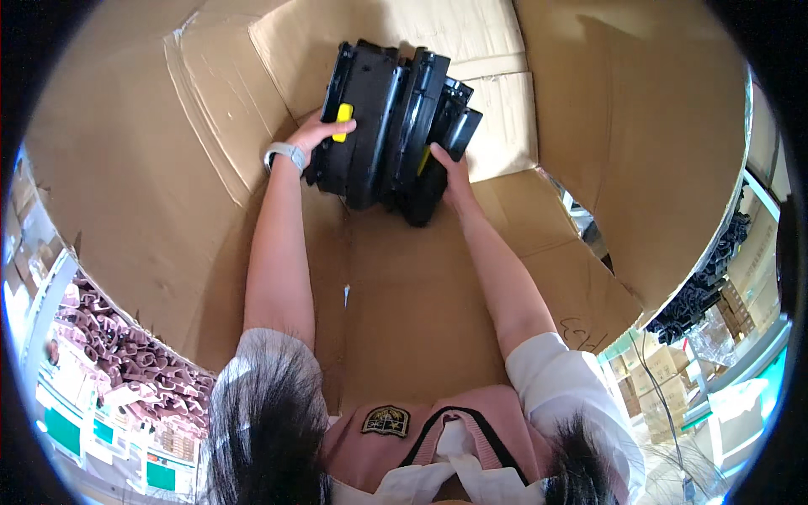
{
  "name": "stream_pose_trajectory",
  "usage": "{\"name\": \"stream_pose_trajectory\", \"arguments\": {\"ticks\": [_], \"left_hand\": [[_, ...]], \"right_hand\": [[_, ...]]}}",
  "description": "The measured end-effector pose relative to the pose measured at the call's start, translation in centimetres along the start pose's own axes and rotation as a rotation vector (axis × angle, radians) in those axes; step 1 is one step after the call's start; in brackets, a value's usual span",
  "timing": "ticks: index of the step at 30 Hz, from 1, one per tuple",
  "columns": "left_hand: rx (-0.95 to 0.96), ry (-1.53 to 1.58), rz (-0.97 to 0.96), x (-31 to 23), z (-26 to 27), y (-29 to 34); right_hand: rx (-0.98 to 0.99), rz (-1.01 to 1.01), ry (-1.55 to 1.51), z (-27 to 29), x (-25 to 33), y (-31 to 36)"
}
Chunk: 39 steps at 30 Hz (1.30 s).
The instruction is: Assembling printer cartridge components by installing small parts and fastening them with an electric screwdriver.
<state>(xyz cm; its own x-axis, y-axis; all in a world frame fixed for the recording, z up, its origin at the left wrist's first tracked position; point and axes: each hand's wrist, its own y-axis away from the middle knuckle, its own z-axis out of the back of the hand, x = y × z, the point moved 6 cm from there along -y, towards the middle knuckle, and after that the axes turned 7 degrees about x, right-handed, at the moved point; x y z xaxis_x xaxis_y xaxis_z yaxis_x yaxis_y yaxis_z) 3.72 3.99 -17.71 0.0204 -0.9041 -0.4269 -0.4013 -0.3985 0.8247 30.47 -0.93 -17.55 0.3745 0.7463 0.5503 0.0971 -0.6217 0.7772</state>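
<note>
Deep inside a large cardboard box (404, 303), both arms reach out and clamp a row of black toner cartridges (389, 126) between them. The cartridges are long, glossy in places, and press side by side at a slight tilt. On the left end, my left hand (313, 136) is closed round the outer cartridge, its thumb over a yellow tab (343, 123). My right hand (455, 178) grips the right end, with its thumb beside a second yellow piece (423, 160). Most fingers of both hands are hidden behind the cartridges.
Tall cardboard walls (640, 151) curve round on all sides, and a torn gap (581, 215) shows at the right. Outside the box lie a heap of pink parts (139, 362) at the left and a pile of black parts (703, 278) at the right. Cables (661, 387) hang at the lower right.
</note>
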Motion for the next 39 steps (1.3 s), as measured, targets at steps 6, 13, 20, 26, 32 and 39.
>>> {"name": "stream_pose_trajectory", "arguments": {"ticks": [6, 13, 20, 26, 32, 39], "left_hand": [[0.004, 0.119, -0.096, -1.2, -0.2, 1.9], [0.057, 0.448, -0.192, 0.2, -1.3, 2.2], [-0.131, 0.371, -0.085, 0.7, 1.1, 0.9], [-0.134, 0.403, -0.100, 4.6, 0.2, -0.4], [-0.020, 0.416, -0.191, 4.8, 0.7, 1.1], [-0.248, 0.496, -0.346, -1.9, -0.7, 6.6]], "right_hand": [[0.128, -0.070, 0.010, 0.0, 2.0, -1.1], [0.284, -0.092, 0.004, -2.8, 2.9, -4.6], [0.341, -0.119, -0.039, -4.2, 4.3, -3.1], [0.324, -0.105, -0.026, -2.3, 4.0, -4.1], [0.329, -0.223, -0.026, -4.9, 5.1, -1.6], [0.467, -0.165, -0.019, -8.8, 9.5, -0.2]]}}
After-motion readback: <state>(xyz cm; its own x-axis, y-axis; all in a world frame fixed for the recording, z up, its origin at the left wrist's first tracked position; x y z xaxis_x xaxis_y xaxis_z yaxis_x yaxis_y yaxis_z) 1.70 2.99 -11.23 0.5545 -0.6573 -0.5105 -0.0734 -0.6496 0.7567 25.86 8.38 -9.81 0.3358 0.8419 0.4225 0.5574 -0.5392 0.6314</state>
